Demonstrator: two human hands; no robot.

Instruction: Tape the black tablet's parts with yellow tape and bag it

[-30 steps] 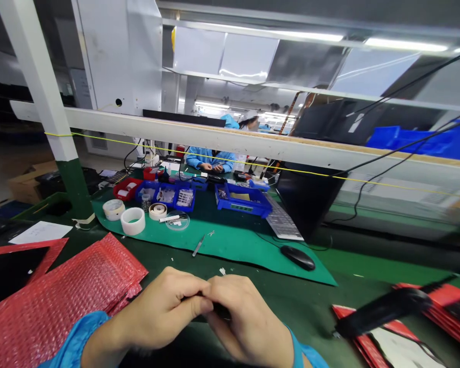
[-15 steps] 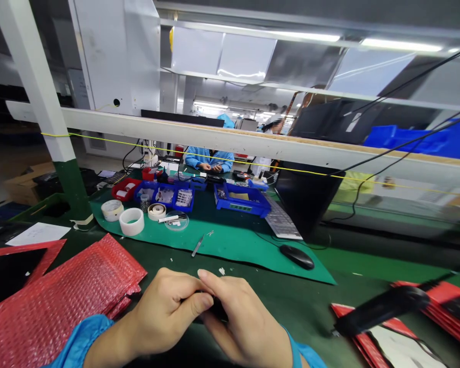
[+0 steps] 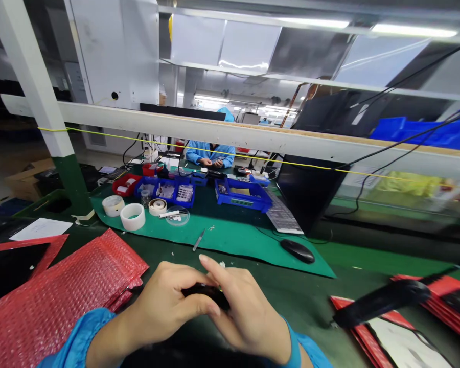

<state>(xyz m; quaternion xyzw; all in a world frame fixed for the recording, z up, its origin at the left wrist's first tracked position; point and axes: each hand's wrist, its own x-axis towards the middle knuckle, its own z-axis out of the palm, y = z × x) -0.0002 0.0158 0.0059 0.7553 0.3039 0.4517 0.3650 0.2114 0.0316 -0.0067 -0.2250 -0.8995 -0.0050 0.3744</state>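
Note:
Between my two hands, low in the middle of the head view, is a small dark glossy object (image 3: 204,291), mostly covered by my fingers so its kind cannot be made out. My left hand (image 3: 166,301) curls around its left side, thumb laid along the near edge. From the right, my right hand (image 3: 245,312) closes over it, the index finger raised along the top. The fingers of both hands meet at the far side. Tweezers (image 3: 199,239) lie just beyond the hands, partly on the green mat (image 3: 230,245).
Red bubble-wrap bags (image 3: 72,276) are stacked at left. Tape rolls (image 3: 132,216), blue parts bins (image 3: 243,197), a keyboard (image 3: 283,213) and a mouse (image 3: 297,251) stand beyond. A black electric screwdriver (image 3: 383,302) hangs at right over red bags (image 3: 371,335). A co-worker (image 3: 210,153) sits opposite.
My fingers have parted somewhat, so more of the dark object shows between the hands. My right index finger has lifted. The view has tilted slightly.

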